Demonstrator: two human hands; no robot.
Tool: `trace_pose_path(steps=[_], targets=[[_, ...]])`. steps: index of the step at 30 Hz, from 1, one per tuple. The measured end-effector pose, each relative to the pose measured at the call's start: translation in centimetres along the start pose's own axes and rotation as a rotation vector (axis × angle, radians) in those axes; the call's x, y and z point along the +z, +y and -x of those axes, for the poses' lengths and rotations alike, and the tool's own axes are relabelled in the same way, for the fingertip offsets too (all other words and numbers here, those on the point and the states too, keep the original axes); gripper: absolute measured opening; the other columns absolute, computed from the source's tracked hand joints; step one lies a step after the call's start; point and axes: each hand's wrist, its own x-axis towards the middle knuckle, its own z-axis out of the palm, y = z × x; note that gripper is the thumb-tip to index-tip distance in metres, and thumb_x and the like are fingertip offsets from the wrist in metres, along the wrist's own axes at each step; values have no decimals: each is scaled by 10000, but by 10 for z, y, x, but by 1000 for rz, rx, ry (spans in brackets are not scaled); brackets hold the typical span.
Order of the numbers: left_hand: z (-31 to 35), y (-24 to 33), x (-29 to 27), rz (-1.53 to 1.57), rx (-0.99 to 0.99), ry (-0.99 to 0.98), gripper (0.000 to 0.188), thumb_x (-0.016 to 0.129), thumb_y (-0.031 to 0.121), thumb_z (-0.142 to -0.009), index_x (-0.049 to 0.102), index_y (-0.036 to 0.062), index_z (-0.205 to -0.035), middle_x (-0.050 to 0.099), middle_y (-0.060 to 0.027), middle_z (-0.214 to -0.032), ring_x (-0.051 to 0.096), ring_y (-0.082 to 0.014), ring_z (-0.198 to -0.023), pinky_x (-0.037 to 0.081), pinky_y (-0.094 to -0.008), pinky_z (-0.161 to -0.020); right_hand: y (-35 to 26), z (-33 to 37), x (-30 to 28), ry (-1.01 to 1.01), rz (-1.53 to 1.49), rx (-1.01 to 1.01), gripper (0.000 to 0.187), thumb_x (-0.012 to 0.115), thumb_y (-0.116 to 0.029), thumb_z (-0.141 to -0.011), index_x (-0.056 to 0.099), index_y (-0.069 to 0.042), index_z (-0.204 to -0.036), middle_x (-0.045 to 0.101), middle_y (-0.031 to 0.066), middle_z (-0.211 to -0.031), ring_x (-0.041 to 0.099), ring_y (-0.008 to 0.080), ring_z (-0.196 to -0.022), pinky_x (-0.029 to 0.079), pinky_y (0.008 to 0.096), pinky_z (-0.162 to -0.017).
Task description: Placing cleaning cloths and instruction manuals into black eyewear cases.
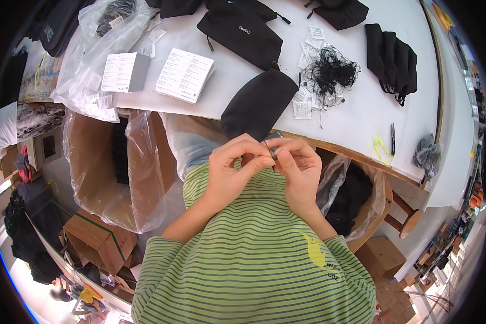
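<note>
My left hand (pixel 229 173) and my right hand (pixel 298 170) meet in front of my chest at the table's near edge. Thumb and fingers of each are pinched together on a thin black cord (pixel 267 144), partly hidden by the fingertips. Just beyond them a black fabric pouch (pixel 260 102) lies over the edge, its near end close behind my fingers. Whether the cord is joined to the pouch cannot be made out. A tangled heap of black cords (pixel 332 73) with white paper tags (pixel 302 110) lies to the right of the pouch.
More black pouches (pixel 243 32) lie farther back, others (pixel 391 62) at right. Two stacks of white printed cards (pixel 184 75) (pixel 125 73) stand left. Tweezers (pixel 392 139) and yellow string (pixel 382 150) lie near the right edge. Plastic-lined boxes (pixel 94 167) (pixel 380 200) flank me.
</note>
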Motion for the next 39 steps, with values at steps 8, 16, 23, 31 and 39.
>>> trace_pose_path(steps=[8,16,23,31,39], targets=[[-6,2,4,-28,-185,-33,96,739,1,-747,662,1,-803,606,-37,-797,518,-84,-709,401,-217,-632,10,3,-8,74,-25,3,112,641,-124,-903,629,-12,-897,670,103,-1046,500,35,-655,397,173,-577],[-73,26,-24,-103,-66,-171,109,575,52,-885,659,20,-947,630,-3,-848,512,-71,-695,413,-212,-627,-11,1,-19,92,-71,52,172,613,-183,-922,619,-18,-875,676,136,-1057,472,32,-600,396,174,-565],[-124,-10,12,-958,383,-1118,356,565,-70,-685,663,103,-980,645,-1,-1049,496,-218,-999,387,-309,-888,-25,13,-38,62,-87,16,155,600,-159,-922,614,-18,-860,679,166,-1036,449,33,-572,393,174,-553],[-111,-9,-6,-976,729,-615,217,633,-8,-700,629,104,-886,583,-13,-1005,521,-236,-976,396,-357,-866,-30,22,-94,159,-158,-195,163,584,-168,-932,581,-30,-847,667,187,-1037,441,58,-550,391,179,-548],[-89,-21,-22,-996,730,-370,226,685,16,-686,610,76,-890,613,-49,-967,555,-246,-983,415,-388,-861,-36,11,-106,277,-95,-218,207,537,-213,-954,507,-52,-827,621,124,-934,378,77,-528,309,195,-503]])
